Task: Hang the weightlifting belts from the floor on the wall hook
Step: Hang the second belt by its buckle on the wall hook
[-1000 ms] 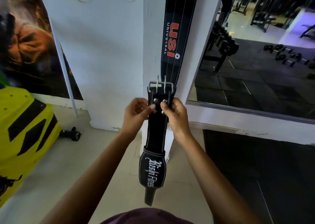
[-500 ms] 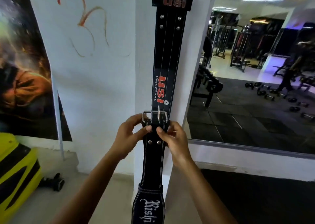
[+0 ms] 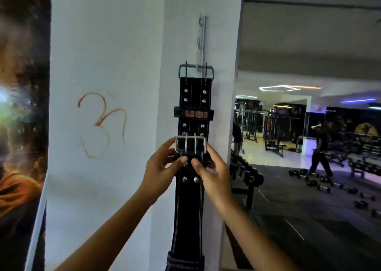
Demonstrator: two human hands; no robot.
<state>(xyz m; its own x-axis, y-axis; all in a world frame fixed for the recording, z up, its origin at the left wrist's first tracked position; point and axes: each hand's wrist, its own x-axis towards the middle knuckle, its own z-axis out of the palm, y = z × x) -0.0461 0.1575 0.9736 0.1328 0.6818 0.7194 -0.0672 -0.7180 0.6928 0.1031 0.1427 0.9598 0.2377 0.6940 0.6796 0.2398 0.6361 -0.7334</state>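
hung belt (image 3: 194, 103) covering hook (image 3: 201, 67), bare wall (image 3: 107, 43) leftward

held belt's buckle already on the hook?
No: the held belt's buckle, gripped by the left hand and right hand, sits well below the hook, which carries only the USI belt.

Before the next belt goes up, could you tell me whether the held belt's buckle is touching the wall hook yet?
Apart. The head view shows the held belt's buckle well below the wall hook, which carries only the USI belt's buckle.
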